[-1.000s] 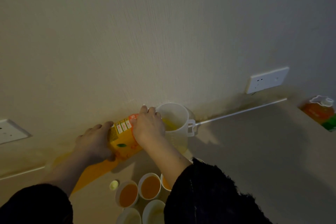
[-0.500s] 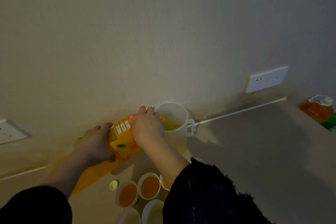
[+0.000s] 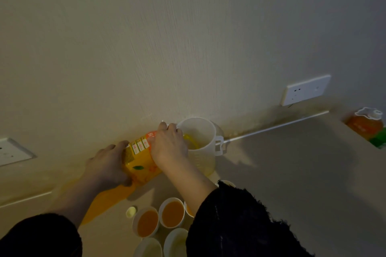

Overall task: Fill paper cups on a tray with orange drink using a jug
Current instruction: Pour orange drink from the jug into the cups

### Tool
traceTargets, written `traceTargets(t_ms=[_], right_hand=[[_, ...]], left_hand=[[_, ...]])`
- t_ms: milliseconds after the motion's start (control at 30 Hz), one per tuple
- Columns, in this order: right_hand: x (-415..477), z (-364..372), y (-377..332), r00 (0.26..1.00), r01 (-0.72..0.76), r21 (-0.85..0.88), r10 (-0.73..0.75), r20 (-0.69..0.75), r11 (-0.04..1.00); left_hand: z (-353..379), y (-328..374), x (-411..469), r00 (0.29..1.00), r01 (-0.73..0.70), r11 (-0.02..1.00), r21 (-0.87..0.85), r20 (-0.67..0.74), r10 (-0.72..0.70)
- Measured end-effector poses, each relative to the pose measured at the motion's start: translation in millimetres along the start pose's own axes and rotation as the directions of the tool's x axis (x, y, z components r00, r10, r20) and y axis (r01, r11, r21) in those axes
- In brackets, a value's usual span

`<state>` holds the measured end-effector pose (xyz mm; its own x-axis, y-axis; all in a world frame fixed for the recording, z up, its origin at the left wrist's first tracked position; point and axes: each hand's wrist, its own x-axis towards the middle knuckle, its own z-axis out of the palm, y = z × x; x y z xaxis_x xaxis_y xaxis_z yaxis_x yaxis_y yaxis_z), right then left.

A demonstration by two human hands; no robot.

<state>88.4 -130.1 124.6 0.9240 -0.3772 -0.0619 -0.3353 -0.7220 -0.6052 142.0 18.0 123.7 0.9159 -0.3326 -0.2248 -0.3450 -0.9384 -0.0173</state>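
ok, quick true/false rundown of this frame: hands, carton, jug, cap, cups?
1. Both the left hand and the right hand hold the carton. True.
2. The carton stands upright. False: it is tipped over, its top end at the mouth of the jug.
3. The yellow cap is on the carton. False: it lies loose beside the cups.
4. At least two cups hold orange drink. True: the cup nearest the cap and its neighbour.
5. The jug's handle faces the carton. False: it is on the jug's far side, to the right.
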Motion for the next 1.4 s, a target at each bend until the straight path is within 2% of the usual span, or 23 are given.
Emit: traceTargets(t_ms=[1400], right_hand=[[0.0,6.2,0.8,1.0,0.003,0.007,-0.003,0.015,1.0]], left_hand=[[2.1,-5.6,0.1,1.0,-0.017,1.0,-0.003,0.012,0.017]])
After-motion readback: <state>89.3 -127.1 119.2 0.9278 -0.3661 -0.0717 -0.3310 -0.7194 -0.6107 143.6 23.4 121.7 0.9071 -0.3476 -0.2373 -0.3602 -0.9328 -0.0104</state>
